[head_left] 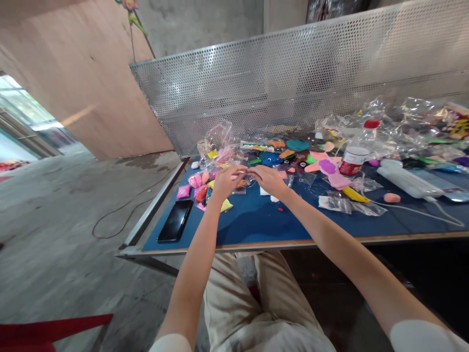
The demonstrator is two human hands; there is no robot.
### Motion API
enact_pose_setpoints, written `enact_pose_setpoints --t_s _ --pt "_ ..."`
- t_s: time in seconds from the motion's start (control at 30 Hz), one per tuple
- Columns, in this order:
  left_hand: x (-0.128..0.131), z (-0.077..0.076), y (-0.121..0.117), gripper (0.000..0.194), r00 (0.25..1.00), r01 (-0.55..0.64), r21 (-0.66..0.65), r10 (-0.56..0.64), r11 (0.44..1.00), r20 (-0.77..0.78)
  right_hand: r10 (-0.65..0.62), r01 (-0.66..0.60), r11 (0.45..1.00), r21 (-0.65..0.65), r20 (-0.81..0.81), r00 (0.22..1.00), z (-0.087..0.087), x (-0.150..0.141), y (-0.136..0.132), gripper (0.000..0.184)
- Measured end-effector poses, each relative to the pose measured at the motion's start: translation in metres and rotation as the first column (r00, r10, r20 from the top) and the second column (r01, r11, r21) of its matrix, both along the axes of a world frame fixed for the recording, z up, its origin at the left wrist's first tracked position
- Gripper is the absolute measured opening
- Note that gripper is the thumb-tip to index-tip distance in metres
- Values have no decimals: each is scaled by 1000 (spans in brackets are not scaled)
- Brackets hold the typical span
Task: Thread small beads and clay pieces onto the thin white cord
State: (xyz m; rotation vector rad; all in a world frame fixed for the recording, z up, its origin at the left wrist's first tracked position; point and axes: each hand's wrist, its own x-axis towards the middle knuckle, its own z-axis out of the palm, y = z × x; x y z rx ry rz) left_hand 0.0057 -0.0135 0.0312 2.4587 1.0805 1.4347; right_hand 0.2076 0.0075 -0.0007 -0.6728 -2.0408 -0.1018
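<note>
My left hand [226, 183] and my right hand [269, 181] meet above the blue table top, fingertips pinched close together. Something small and pale seems to sit between the fingers, too small to make out. Below and left of my left hand lie small packets of coloured modelling clay, among them a pink packet [183, 191] and a red packet [201, 193]. A yellow piece [226, 205] shows beside my left wrist. Under my right hand are white bits [274, 199], and a tiny red piece [280, 209] lies nearer the front edge.
A black phone [176, 221] lies at the table's left edge. Behind stands a perforated metal panel [234, 83]. To the right are a bottle with a red and white label [353, 160], clear plastic wrappers [417, 110], a white power bank-like block [408, 178] and its cable [410, 209].
</note>
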Motion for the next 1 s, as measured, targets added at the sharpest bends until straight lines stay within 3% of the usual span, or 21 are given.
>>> enact_pose_setpoints --t_s 0.2,0.33,0.83,1.0 --pt "2 3 -5 37 995 -6 -65 12 998 96 69 -73 995 -62 -65 996 6 2 -6 28" --pt "1 5 -3 38 995 7 -58 -1 998 99 60 -73 993 -97 -125 990 8 0 -7 27" --pt "6 1 -3 31 969 98 -232 -40 968 242 44 -75 982 -176 -176 983 11 1 -9 19" --pt "6 2 -4 34 968 110 -247 -47 963 246 48 -104 954 -281 -201 978 16 3 -10 16"
